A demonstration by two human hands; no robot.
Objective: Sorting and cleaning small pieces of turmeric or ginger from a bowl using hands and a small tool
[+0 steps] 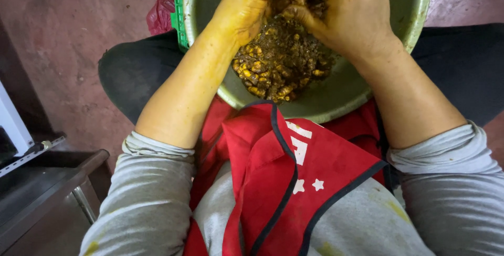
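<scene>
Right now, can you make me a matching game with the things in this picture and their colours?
Things:
1. bowl
2. apron
3. crate
4. sleeves

Colours:
A. red with dark edging
B. grey
C. bright green
D. pale green

Pairs: 1-D, 2-A, 3-C, 4-B

Single view, head-worn cam, no 2nd view to share with. Looks steeply down over the wearer's chest and lap, facing fwd/away from the body. Close range: sleeves and apron (294, 182) fill the lower half; forearms run up the frame to the left hand (247, 6) and right hand (349, 14), at the top edge. Bowl (336, 96) sits upper centre, its far rim cut off by the frame. Floor (68, 40) visible at left, a metal fixture (47, 182) at lower left
</scene>
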